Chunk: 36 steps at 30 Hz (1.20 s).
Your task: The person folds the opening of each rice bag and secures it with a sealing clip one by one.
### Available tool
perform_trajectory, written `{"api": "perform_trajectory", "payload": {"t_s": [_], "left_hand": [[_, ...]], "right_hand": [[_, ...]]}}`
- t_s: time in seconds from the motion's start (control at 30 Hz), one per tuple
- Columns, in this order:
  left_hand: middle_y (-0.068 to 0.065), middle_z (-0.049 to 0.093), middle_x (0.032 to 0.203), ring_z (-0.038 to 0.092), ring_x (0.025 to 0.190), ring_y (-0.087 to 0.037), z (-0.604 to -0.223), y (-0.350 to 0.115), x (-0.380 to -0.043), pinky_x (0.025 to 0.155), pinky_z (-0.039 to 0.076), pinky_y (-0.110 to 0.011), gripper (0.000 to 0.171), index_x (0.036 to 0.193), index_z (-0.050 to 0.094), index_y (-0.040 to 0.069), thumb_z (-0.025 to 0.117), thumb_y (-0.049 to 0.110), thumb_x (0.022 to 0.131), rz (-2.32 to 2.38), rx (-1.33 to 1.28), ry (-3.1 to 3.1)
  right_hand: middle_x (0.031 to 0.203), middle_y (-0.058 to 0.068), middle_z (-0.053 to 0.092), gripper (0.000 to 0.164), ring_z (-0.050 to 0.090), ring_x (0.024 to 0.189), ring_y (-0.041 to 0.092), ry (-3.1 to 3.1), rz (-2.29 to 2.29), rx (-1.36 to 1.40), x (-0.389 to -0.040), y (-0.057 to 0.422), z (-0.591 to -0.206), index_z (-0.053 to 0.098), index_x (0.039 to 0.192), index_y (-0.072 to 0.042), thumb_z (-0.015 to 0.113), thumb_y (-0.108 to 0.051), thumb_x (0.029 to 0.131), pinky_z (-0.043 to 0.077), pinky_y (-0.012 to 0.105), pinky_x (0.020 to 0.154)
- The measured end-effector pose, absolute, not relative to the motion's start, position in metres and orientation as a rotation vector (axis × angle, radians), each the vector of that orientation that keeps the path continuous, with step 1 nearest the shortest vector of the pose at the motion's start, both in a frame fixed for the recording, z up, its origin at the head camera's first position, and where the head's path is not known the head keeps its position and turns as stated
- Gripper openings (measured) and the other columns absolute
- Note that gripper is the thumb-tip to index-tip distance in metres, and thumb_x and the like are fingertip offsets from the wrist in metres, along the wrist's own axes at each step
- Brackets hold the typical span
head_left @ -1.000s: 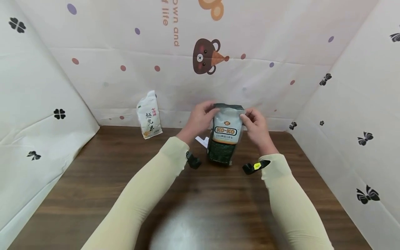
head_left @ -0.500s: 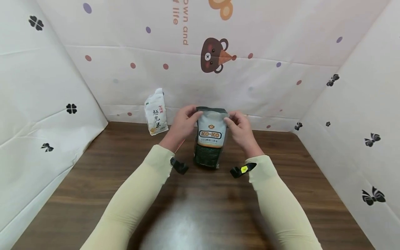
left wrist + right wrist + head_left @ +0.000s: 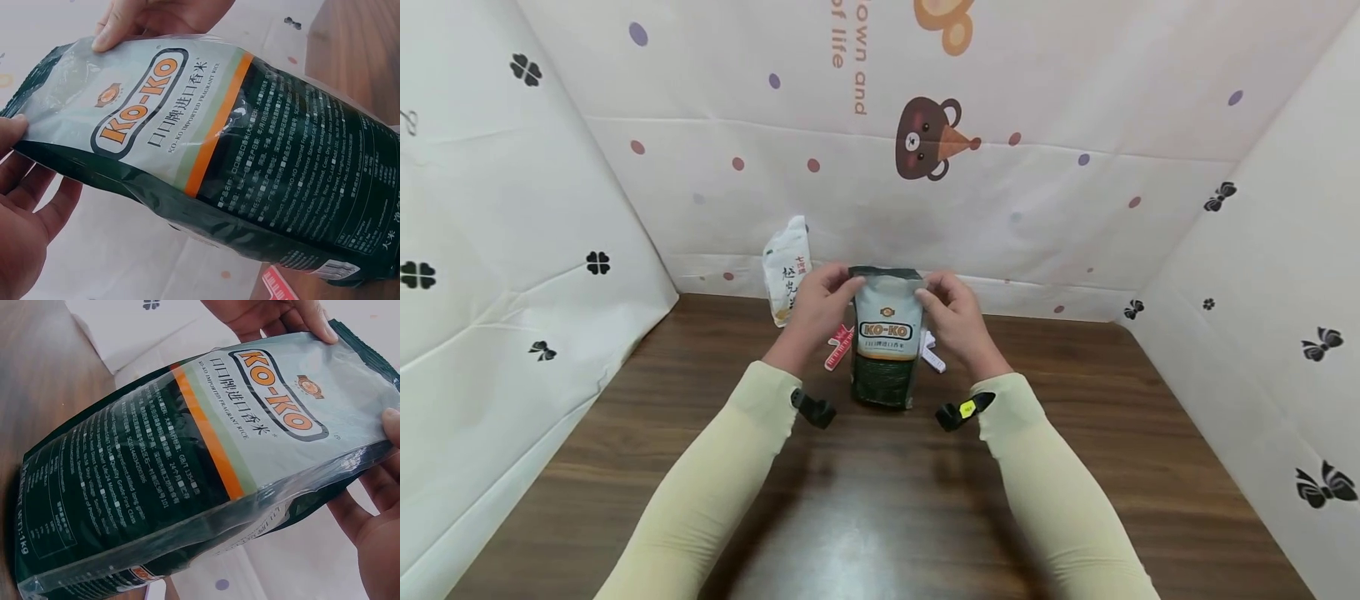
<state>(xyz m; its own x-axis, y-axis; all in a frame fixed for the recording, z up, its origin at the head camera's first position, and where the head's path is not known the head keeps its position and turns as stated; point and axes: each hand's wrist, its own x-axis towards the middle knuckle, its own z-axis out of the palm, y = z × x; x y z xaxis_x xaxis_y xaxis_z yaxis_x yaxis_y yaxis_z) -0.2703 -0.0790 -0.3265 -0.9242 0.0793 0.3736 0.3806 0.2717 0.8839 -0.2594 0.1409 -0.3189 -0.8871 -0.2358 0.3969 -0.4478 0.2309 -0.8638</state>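
Observation:
A green and silver KO-KO rice bag (image 3: 885, 337) stands upright in front of me on the table, printed front facing me. Its left upper corner is pinched by my left hand (image 3: 817, 310), thumb on the front and fingers behind. My right hand (image 3: 957, 321) pinches the opposite upper corner the same way. Both wrist views show the dark top edge spread flat between the hands. Partly behind the bag lie a red clip-like piece (image 3: 839, 348) on the left and a white one (image 3: 933, 354) on the right; their full shapes are hidden.
A white rice bag (image 3: 785, 267) leans on the patterned back wall (image 3: 1060, 208), partly behind my left hand. Patterned side walls (image 3: 1277, 350) bound the brown wooden table (image 3: 1075, 467) left and right.
Both hands have carried the KO-KO bag leftward and kept their pinch on its top corners. The white piece, first seen left of the bag, now shows on its right. The head view has shifted.

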Motion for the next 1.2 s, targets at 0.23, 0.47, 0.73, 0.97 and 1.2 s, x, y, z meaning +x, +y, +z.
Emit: {"api": "perform_trajectory", "payload": {"t_s": [0.23,0.47,0.73,0.97,1.2], "left_hand": [[-0.008,0.066,0.097,0.058,0.091,-0.020,-0.326,-0.086,-0.273,0.080,0.049,-0.035,0.024,0.094,0.065,0.009,0.060,0.032,0.097,-1.702,-0.410,-2.326],[-0.004,0.064,0.121,0.060,0.100,-0.020,-0.302,-0.088,-0.282,0.083,0.052,-0.038,0.028,0.123,0.059,0.020,0.059,0.020,0.095,-1.498,-0.547,-2.508],[-0.002,0.065,0.119,0.060,0.106,-0.016,-0.273,-0.075,-0.294,0.088,0.052,-0.037,0.031,0.124,0.060,0.019,0.060,0.029,0.095,-1.126,-0.754,-2.705],[-0.001,0.068,0.105,0.060,0.093,-0.016,-0.256,-0.064,-0.300,0.083,0.053,-0.035,0.021,0.113,0.067,0.016,0.062,0.024,0.094,-0.889,-0.899,-2.825],[-0.002,0.069,0.100,0.062,0.088,-0.017,-0.252,-0.059,-0.303,0.077,0.053,-0.033,0.015,0.107,0.069,0.016,0.061,0.018,0.095,-0.794,-0.993,-2.829]], "right_hand": [[0.107,0.008,0.055,0.023,0.055,0.096,0.019,-2.337,1.781,0.597,-0.281,0.140,-0.340,0.056,0.113,-0.004,0.054,-0.023,0.100,0.052,0.041,0.084],[0.108,0.009,0.057,0.029,0.056,0.098,0.021,-2.347,1.758,0.554,-0.286,0.142,-0.346,0.057,0.115,-0.009,0.056,-0.032,0.099,0.054,0.038,0.082],[0.110,0.007,0.060,0.032,0.059,0.098,0.020,-2.368,1.814,0.495,-0.286,0.143,-0.344,0.062,0.120,-0.013,0.060,-0.034,0.096,0.055,0.043,0.084],[0.110,0.009,0.063,0.034,0.062,0.095,0.019,-2.378,1.830,0.495,-0.286,0.143,-0.343,0.064,0.120,-0.010,0.059,-0.035,0.096,0.055,0.047,0.084],[0.103,0.008,0.066,0.032,0.061,0.085,0.020,-2.430,1.657,0.502,-0.287,0.146,-0.343,0.067,0.114,-0.012,0.060,-0.037,0.095,0.053,0.032,0.070]]}}
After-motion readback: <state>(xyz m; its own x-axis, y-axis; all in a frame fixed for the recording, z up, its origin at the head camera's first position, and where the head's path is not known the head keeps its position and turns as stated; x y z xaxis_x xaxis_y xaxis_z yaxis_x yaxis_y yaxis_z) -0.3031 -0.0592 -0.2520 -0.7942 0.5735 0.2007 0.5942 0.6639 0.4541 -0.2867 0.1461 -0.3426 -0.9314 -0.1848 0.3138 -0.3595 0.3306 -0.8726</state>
